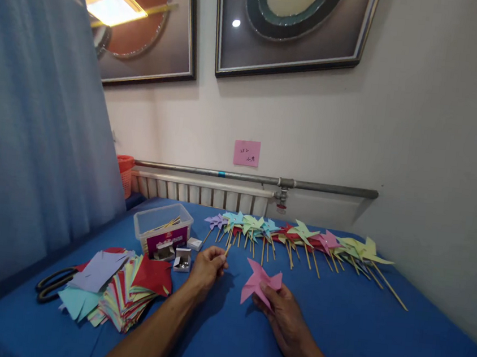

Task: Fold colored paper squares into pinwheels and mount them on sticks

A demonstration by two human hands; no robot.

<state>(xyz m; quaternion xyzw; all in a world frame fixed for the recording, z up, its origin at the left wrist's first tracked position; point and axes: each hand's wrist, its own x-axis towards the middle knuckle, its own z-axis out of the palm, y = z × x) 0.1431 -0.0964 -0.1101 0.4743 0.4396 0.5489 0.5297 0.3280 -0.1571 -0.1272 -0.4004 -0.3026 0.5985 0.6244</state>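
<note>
Holding one pink pinwheel (259, 283) | right hand (281, 313) | left hand (206, 267): one stick (227, 249)

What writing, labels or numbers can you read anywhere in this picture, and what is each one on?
Pink sticky note on the wall: handwritten marks, too small and faint to read.
Purple label on the clear plastic box: printed text, too blurred to read.
Small white boxes beside it: no legible print.
The pink paper pinwheel in the right hand and the stick in the left hand carry no text.
</note>
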